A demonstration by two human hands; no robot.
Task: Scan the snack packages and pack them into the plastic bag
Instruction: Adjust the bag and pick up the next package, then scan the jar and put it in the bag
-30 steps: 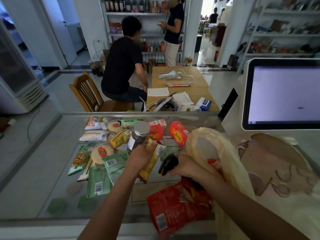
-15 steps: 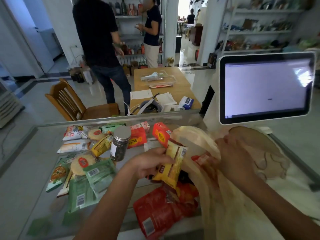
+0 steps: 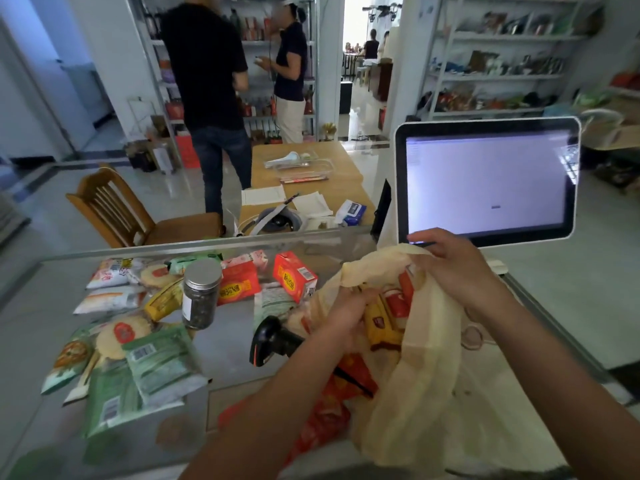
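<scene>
The right hand (image 3: 457, 268), right of centre just under the screen (image 3: 488, 181), is gripping the upper rim of the plastic bag (image 3: 426, 375), its fingers curled and pinching the thin cream film so that the mouth is gaping toward the left. The left hand (image 3: 346, 317) is reaching in at that mouth near the middle of the frame, fingers curled round the top of a yellow snack package (image 3: 381, 323). The package is sitting inside the bag and showing through the film, beside a red and white packet that is too blurred to read.

The bag is slumping over the lower right of the glass counter (image 3: 225, 351). A large red packet (image 3: 329, 410) is lying beneath the left forearm, touching the bag. A black barcode scanner (image 3: 273, 341) is lying on the glass just left of the left wrist.

Further left, a jar with a silver lid (image 3: 201, 292) is standing upright among loose snacks. Green packets (image 3: 162, 362) are overlapping in the lower left, a round biscuit pack (image 3: 123, 336) is lying just above them, and a red box (image 3: 294, 280) is sitting near the bag's mouth
</scene>
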